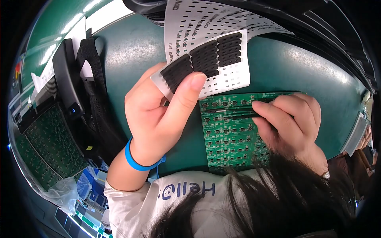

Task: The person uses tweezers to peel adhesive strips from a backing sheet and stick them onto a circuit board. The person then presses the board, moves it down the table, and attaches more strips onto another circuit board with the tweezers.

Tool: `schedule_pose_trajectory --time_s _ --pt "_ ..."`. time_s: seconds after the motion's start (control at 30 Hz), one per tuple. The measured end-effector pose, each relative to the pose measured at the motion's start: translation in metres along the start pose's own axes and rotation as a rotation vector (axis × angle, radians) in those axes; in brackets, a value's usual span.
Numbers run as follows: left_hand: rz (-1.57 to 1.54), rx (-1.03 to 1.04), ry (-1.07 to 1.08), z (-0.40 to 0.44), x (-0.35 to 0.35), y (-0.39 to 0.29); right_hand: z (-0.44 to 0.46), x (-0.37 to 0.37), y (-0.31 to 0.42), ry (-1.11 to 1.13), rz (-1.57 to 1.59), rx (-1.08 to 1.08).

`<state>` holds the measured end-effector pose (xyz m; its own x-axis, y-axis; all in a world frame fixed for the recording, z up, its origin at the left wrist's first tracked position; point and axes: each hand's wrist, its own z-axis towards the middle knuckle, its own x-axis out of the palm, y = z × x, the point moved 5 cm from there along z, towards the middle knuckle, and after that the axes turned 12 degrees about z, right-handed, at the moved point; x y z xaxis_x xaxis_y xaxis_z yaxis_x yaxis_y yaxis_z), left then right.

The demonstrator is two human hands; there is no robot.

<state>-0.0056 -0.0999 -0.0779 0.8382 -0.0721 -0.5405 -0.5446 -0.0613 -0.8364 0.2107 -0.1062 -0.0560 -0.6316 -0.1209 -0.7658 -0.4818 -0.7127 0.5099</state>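
Note:
My left hand [162, 107], with a blue band on its wrist, pinches a white backing sheet [234, 77] between thumb and fingers. Rows of small black adhesive pads [204, 57] sit on that sheet, beside bare die-cut spots. My right hand [291, 119] is closed on thin black tweezers [242, 116], which point left over a green circuit board panel [230, 152]. The panel lies flat and carries repeated rows of small components. Part of it is hidden under my right hand and the hair at the bottom.
A larger curved printed sheet [222, 18] rises behind the pads. On the left stand a black strap [93, 75] and more green circuit boards [51, 142] with clear plastic [65, 194]. The green work surface [131, 43] is shiny. Black trays or covers [329, 23] edge the upper right.

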Motion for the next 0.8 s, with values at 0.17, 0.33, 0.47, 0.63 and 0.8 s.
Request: schedule_pose_trajectory --time_s 0.17,0.33,0.47,0.63,0.8 --pt "0.014 -0.014 0.011 -0.0006 -0.0007 -0.0001 0.0004 0.0007 -0.0009 0.017 -0.023 -0.005" --pt "0.031 -0.003 0.014 -0.0005 -0.0010 0.0009 -0.0020 0.0008 -0.0003 0.004 -0.006 -0.016" --pt "0.029 0.020 0.018 0.0002 -0.0011 0.0008 -0.0020 0.0002 -0.0005 0.007 -0.001 0.006" --pt "0.037 0.029 0.020 0.0000 -0.0010 0.0007 -0.0012 -0.0021 -0.0035 -0.003 -0.008 0.040" --pt "-0.073 -0.022 -0.040 -0.0010 0.0013 0.0028 -0.0023 -0.0014 -0.0029 -0.001 -0.024 0.007"
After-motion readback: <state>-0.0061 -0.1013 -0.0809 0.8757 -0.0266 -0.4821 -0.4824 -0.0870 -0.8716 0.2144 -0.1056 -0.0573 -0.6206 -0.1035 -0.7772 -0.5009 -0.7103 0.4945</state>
